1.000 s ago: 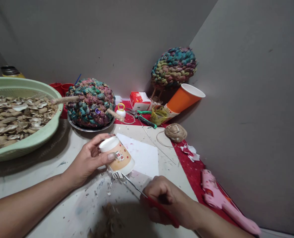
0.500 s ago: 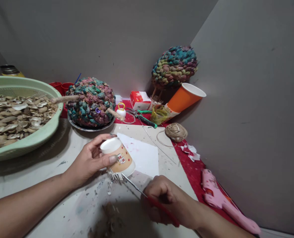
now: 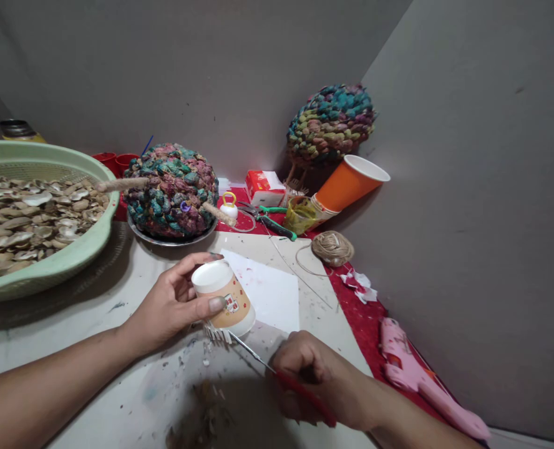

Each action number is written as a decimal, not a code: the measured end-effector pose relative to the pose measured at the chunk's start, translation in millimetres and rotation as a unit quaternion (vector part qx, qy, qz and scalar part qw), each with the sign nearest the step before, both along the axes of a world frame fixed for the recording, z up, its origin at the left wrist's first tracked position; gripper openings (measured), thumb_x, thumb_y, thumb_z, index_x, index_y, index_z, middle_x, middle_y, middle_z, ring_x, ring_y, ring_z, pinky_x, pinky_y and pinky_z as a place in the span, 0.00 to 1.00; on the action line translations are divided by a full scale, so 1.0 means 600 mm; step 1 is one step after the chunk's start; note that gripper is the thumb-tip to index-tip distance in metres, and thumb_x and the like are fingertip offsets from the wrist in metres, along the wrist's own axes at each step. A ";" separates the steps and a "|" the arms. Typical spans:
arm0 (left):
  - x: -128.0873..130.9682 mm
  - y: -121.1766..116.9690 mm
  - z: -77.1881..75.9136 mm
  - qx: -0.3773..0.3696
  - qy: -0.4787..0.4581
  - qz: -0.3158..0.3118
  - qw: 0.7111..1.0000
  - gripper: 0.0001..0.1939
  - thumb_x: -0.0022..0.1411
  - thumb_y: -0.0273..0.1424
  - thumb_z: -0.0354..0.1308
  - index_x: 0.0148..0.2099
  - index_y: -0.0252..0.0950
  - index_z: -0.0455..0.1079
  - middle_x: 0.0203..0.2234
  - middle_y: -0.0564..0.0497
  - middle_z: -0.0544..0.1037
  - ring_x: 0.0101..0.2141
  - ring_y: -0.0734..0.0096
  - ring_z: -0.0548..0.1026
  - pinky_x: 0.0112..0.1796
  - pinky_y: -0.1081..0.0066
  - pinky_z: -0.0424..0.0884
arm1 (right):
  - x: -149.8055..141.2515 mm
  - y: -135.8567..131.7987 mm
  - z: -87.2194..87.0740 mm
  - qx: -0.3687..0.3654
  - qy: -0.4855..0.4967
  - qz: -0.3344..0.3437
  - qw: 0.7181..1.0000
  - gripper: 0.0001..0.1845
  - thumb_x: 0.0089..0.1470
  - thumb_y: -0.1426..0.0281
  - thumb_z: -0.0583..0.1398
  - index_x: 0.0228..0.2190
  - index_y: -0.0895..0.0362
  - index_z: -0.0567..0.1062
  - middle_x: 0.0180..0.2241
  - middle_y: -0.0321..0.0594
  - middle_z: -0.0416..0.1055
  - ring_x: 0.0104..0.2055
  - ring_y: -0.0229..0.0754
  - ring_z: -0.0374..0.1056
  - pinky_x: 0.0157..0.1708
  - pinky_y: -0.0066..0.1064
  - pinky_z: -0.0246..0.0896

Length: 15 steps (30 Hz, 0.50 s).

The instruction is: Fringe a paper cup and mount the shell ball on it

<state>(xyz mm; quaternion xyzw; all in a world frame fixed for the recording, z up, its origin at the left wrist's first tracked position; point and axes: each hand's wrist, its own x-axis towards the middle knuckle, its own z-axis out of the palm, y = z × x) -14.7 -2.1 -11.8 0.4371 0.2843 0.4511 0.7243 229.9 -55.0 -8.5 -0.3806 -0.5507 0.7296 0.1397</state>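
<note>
My left hand (image 3: 178, 302) is wrapped round a small paper cup (image 3: 223, 293), white with a tan printed band, its thumb pressed on the side. The cup lies tilted, and part of its lower rim is cut into a fringe of narrow strips. In my right hand (image 3: 309, 374) is a pair of scissors (image 3: 258, 358) with red handles, the fingers closed round them. The blade tips meet the cup's rim at the end of the fringe. Under and behind the cup lies a sheet of white paper (image 3: 274, 293).
At left stands a green basket (image 3: 102, 231) of peanut shells. Beside it, a painted shell-covered ball (image 3: 171, 193) rests on a metal plate. Pliers (image 3: 277, 226), an orange cup (image 3: 347, 184), twine (image 3: 333, 248) and a pink glue gun (image 3: 412, 368) line the back and right.
The cup has turned slightly in my left hand and its open end has shifted a little right. The scissors stay at the rim, with hardly any movement.
</note>
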 end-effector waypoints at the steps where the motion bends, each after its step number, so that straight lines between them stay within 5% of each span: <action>1: 0.000 0.000 0.000 -0.001 0.000 -0.002 1.000 0.23 0.52 0.28 0.74 0.50 0.42 0.74 0.41 0.53 0.80 0.41 0.72 0.77 0.43 0.74 0.73 | 0.000 0.000 0.000 0.001 -0.002 0.001 1.000 0.18 0.44 0.69 0.63 0.12 0.60 0.63 0.11 0.29 0.56 0.14 0.25 0.49 0.14 0.17 0.42; 15: -0.002 -0.002 0.002 0.016 0.035 -0.018 0.999 0.26 0.52 0.31 0.74 0.52 0.43 0.72 0.43 0.53 0.78 0.42 0.71 0.75 0.46 0.71 0.72 | 0.002 0.000 0.000 -0.065 -0.006 -0.017 0.998 0.14 0.43 0.70 0.63 0.12 0.62 0.69 0.12 0.31 0.61 0.14 0.27 0.54 0.15 0.18 0.49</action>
